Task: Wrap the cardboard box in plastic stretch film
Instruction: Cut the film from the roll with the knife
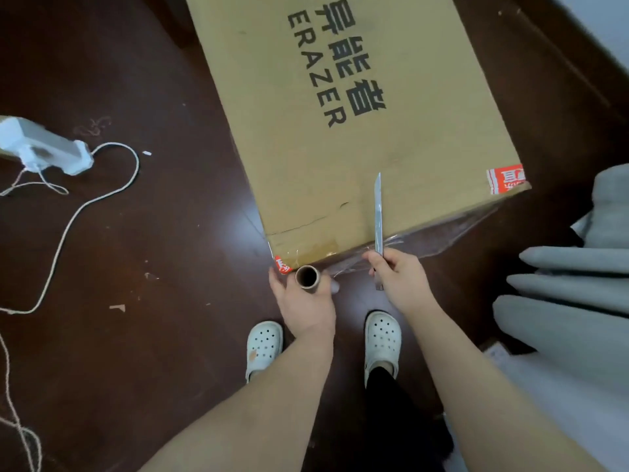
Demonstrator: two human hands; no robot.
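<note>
The left hand (303,301) curls round the film roll (307,276) and holds it upright, so the open end of its cardboard core faces the camera. The right hand (398,277) grips the handle of a utility knife (377,212). The knife's long blade is extended and points away from the person, over the near edge of the cardboard box (357,131).

The box stands on the dark floor (153,250) directly ahead of both hands, with its long axis running away from the person. The roll sits just beside its near left corner. From the roll, a band of stretch film (425,240) runs rightward across the box's near face toward the right corner. The knife hand lies on that band just right of the roll, so it is the hand nearer the film. The top of the box looks bare of film.

The next move is probably a cut, which would need the film taut between roll and box.

A white power strip (44,148) and its cord (102,199) lie to the left.
</note>
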